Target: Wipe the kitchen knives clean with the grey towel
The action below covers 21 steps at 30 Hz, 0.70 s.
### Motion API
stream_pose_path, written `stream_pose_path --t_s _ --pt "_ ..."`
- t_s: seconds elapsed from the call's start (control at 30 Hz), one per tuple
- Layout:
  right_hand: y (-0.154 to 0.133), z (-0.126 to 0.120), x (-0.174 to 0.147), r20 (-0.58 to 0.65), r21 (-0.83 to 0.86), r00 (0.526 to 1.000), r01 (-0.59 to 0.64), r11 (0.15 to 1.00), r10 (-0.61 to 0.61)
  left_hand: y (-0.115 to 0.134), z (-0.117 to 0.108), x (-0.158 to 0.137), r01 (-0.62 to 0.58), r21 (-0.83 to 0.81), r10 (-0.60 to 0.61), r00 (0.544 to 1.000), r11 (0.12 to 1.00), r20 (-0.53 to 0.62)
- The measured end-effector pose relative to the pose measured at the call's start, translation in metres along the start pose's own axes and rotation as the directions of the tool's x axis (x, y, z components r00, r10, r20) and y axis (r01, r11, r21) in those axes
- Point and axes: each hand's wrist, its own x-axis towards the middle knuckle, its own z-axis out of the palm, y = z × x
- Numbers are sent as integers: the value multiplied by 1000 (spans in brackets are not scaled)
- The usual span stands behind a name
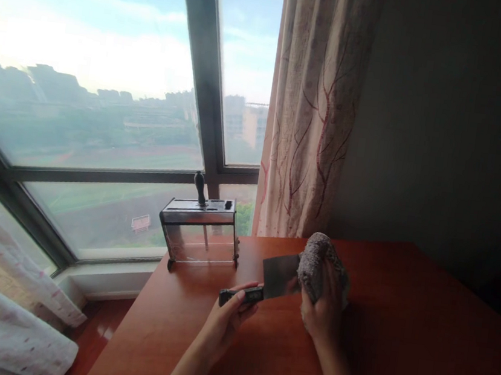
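My left hand [236,307] is closed round the black handle of a cleaver [280,276], whose wide, flat metal blade points to the right, raised over the table. Bunched in my right hand [325,306] is a grey, fluffy cloth [314,262]. The cloth meets the far end of the blade and hides its tip. My right fingers are wrapped into the cloth and partly covered by it.
A clear-sided knife block [201,239] stands at the table's far left edge, with one black-handled tool upright in it. The reddish-brown wooden table [168,335] reaches toward a window [129,209]. A patterned curtain [308,127] hangs behind the table.
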Motion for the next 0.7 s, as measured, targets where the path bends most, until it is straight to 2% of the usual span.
stream_pose_path --t_s 0.07,0.13,0.17,0.23,0.3,0.33,0.4,0.53,0.63,0.7 --pt "5 -3 0 -49 103 984 -165 981 171 2 -2 0 7 -12 -6 1000 1000 14" --pt "10 -7 -1 -40 253 916 -377 891 399 3 -4 1 19 -26 -18 1000 999 25" --pt "12 -9 -1 -11 339 858 -480 809 514 3 -5 1 26 -35 -25 999 999 30" --pt "14 -13 1 80 510 716 -627 589 693 3 -6 2 39 -56 -37 999 998 37" --pt "13 -16 4 193 648 596 -674 355 779 2 -6 2 41 -79 -38 999 996 40" --pt "12 -17 6 252 693 561 -673 257 789 2 -6 3 40 -89 -37 999 995 39" --pt "8 -20 10 360 735 530 -668 117 768 1 -7 3 40 -107 -36 999 993 41" --pt "-3 -26 14 524 721 487 -690 -60 698 4 -13 7 47 -126 -44 998 991 34" --pt "-11 -34 16 691 661 435 -703 -262 577 10 -19 10 34 -132 -35 999 991 -7" --pt "-14 -38 18 768 613 419 -701 -365 484 13 -21 12 20 -153 -27 999 988 -42"
